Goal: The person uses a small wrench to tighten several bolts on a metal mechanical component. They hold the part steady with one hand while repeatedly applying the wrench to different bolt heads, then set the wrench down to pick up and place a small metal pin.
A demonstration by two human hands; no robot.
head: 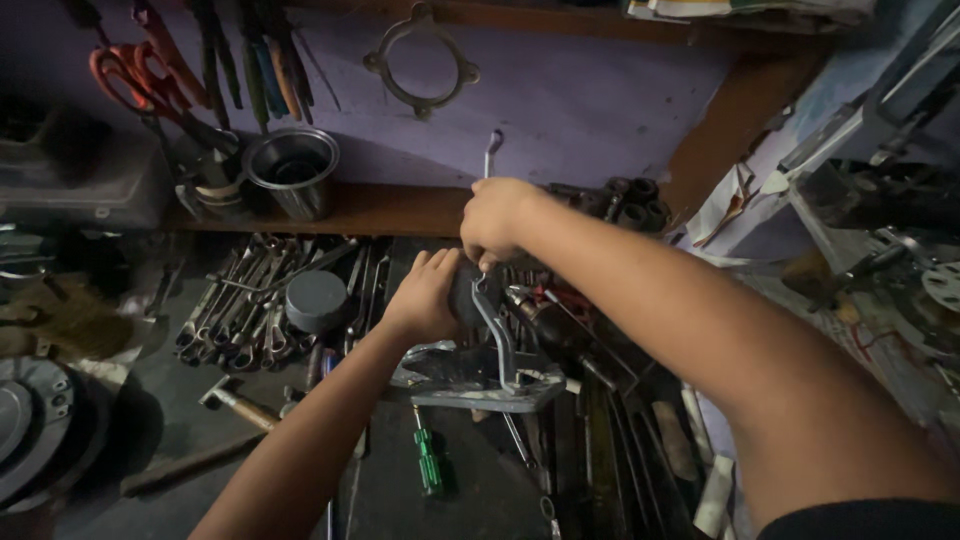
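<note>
Right hand fisted on the bent wrench, left hand clasping the grey metal part: best braced firmly against the desk, turning steadily.

Dim overall, with heavy shadow across the lower workbench and along the left edge. Brightest on the purple wall, lit softly from above and ahead; a cooler patch of light at the far right. Faint glints on the steel cup and on the pale metal part. Forearms evenly lit on top, falling to near black at the bottom right corner. Slight wide-angle stretch at the edges, the near arm looming large. Left hand and right hand fairly sharp; dark corners murky and grainy, detail lost among the spanners.
</note>
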